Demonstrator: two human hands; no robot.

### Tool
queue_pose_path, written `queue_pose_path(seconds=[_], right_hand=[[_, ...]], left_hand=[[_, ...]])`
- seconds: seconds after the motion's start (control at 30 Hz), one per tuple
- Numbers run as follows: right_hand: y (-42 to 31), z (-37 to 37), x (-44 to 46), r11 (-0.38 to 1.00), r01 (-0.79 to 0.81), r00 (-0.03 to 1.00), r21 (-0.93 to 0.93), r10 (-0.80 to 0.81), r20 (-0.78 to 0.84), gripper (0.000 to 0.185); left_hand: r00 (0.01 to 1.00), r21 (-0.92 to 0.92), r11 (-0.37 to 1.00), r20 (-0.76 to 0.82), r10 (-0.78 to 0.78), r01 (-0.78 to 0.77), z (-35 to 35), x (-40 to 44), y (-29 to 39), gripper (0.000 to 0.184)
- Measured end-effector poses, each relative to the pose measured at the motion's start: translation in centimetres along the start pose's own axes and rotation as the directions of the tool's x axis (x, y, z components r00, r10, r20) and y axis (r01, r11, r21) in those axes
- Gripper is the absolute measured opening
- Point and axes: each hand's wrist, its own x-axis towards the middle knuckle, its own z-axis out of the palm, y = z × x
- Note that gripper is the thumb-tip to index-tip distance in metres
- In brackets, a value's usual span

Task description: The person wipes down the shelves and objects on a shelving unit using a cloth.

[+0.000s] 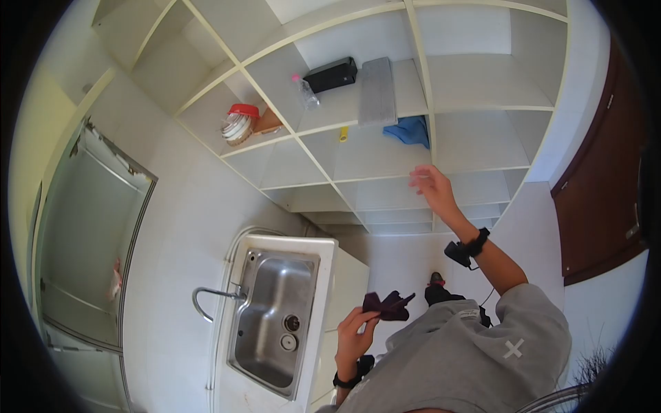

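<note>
My left hand (pixel 354 333), low and beside the sink counter, pinches a small crumpled dark purple cloth (pixel 390 307) between thumb and fingers. My right hand (pixel 432 186) is raised in front of the shelving, its fingers apart and slightly bent, with nothing in it. Just above it in this view, a blue cloth (pixel 410 131) lies bunched in a shelf compartment, apart from my fingers. A yellow object (pixel 343 134), too small to make out, stands in the same compartment.
White shelving (pixel 492 110) spans the wall, with a black case (pixel 331 74), a clear bottle (pixel 307 93), a grey panel (pixel 376 89) and stacked bowls (pixel 237 126). A steel sink (pixel 268 351) with a faucet (pixel 213 296) is at left. A brown door (pixel 599 186) is at right.
</note>
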Motion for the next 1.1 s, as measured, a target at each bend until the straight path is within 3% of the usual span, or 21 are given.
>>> queue_pose_path(seconds=[0.07, 0.2, 0.27, 0.37, 0.5, 0.67, 0.7, 0.73, 0.77, 0.8, 0.9, 1.0, 1.1], right_hand=[[2.6, -0.1, 5.6, 0.972, -0.189, 0.979, 0.141, 0.198, -0.054, 0.028], [6.4, 0.5, 14.4, 0.768, -0.45, 0.884, 0.455, 0.454, 0.107, 0.046], [8.0, 0.8, 18.6, 0.623, -0.532, 0.836, 0.573, 0.496, 0.237, 0.054], [9.9, 2.1, 22.6, 0.494, -0.558, 0.825, 0.667, 0.414, 0.384, 0.058], [7.8, 3.9, 24.2, 0.618, -0.465, 0.881, 0.634, 0.396, 0.259, 0.053], [6.2, 4.6, 24.2, 0.741, -0.476, 0.879, 0.474, 0.402, 0.255, 0.042], [5.9, 3.8, 23.6, 0.909, -0.337, 0.933, 0.245, 0.289, 0.213, 0.04], [5.3, 2.9, 22.6, 0.986, -0.167, 0.965, -0.014, 0.167, 0.204, 0.038], [4.4, 1.7, 21.4, 0.96, 0.016, 0.972, -0.279, 0.051, 0.231, 0.036], [2.8, 0.3, 20.2, 0.919, 0.022, 0.971, -0.394, 0.074, 0.227, 0.034], [-1.3, -5.0, 16.5, 0.914, 0.209, 0.978, -0.348, -0.191, 0.087, 0.033], [-5.2, -11.5, 13.5, 0.852, 0.252, 0.968, -0.458, -0.228, 0.108, 0.033], [-8.8, -17.5, 10.0, 0.807, 0.145, 0.971, -0.572, -0.228, -0.076, 0.031]], left_hand=[[0.999, 0.058, 0.998, -0.021, -0.024, 0.025, 0.0, 1.7, -0.5, 0.016], [0.987, 0.157, 0.978, -0.105, -0.122, 0.138, 1.1, 6.1, -1.4, 0.016], [0.986, 0.189, 0.973, -0.128, -0.109, 0.132, 1.9, 8.6, -2.2, 0.016], [0.976, 0.194, 0.964, -0.157, -0.153, 0.183, 3.3, 11.0, -3.4, 0.015], [0.959, 0.178, 0.953, -0.19, -0.211, 0.245, 4.6, 13.5, -3.6, 0.013], [0.965, 0.152, 0.958, -0.143, -0.221, 0.242, 5.3, 16.8, -5.3, 0.011], [0.972, 0.173, 0.96, -0.114, -0.203, 0.221, 5.1, 17.6, -5.8, 0.011], [0.979, 0.191, 0.962, -0.086, -0.183, 0.196, 4.9, 18.5, -6.3, 0.012], [0.985, 0.203, 0.964, -0.059, -0.162, 0.171, 4.8, 19.3, -6.7, 0.012], [0.988, 0.237, 0.959, -0.07, -0.14, 0.153, 4.7, 20.2, -6.6, 0.01], [0.993, 0.149, 0.986, -0.092, -0.067, 0.08, 5.2, 22.8, -8.8, 0.01], [0.999, 0.145, 0.988, 0.002, 0.05, -0.05, 6.1, 26.4, -9.3, 0.01], [0.986, 0.056, 0.987, 0.091, 0.143, -0.148, 8.0, 29.9, -9.2, 0.01]])
